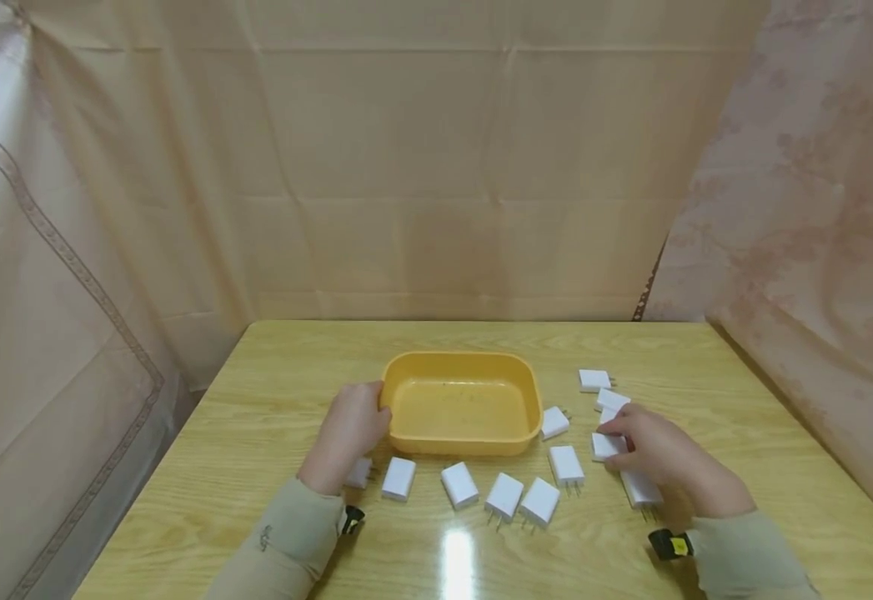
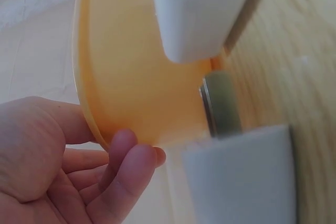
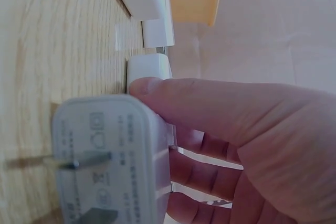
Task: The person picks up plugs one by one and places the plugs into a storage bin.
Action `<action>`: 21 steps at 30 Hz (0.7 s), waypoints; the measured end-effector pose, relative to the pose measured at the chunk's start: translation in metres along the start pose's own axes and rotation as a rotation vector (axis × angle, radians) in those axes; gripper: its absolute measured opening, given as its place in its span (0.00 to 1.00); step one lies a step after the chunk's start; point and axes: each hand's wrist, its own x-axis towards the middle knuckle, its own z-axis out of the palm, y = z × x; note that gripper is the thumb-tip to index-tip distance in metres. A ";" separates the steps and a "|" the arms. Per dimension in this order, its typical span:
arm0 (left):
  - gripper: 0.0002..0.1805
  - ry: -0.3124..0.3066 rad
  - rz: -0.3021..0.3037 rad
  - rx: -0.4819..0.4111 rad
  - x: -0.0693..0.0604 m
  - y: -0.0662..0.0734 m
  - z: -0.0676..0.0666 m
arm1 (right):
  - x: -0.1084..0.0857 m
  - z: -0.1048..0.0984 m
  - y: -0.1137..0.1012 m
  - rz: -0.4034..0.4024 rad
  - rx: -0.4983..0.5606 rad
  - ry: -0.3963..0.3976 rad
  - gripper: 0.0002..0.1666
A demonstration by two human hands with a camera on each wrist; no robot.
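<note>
The left hand (image 1: 353, 423) grips the left end of a yellow basin (image 1: 462, 408); in the left wrist view its fingers (image 2: 126, 166) lie round the basin's rim (image 2: 84, 77). On the right, the right hand (image 1: 657, 454) has thumb and fingers at a white plug adapter (image 1: 607, 447). From the right wrist, the thumb of that hand (image 3: 231, 129) touches a white adapter (image 3: 148, 67), and a larger printed adapter (image 3: 105, 156) with metal prongs lies nearer the camera. How far the fingers close round the touched adapter is partly hidden.
Several white adapters lie in front of the basin, among them one (image 1: 398, 479) near the left hand and one (image 1: 539, 502) further right. Others, such as one (image 1: 594, 381), lie right of the basin. Behind the wooden table (image 1: 256, 400) hangs a beige curtain (image 1: 406, 167).
</note>
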 end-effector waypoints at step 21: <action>0.06 0.024 -0.023 0.008 0.010 0.008 0.003 | 0.004 -0.014 0.004 0.034 0.073 0.014 0.25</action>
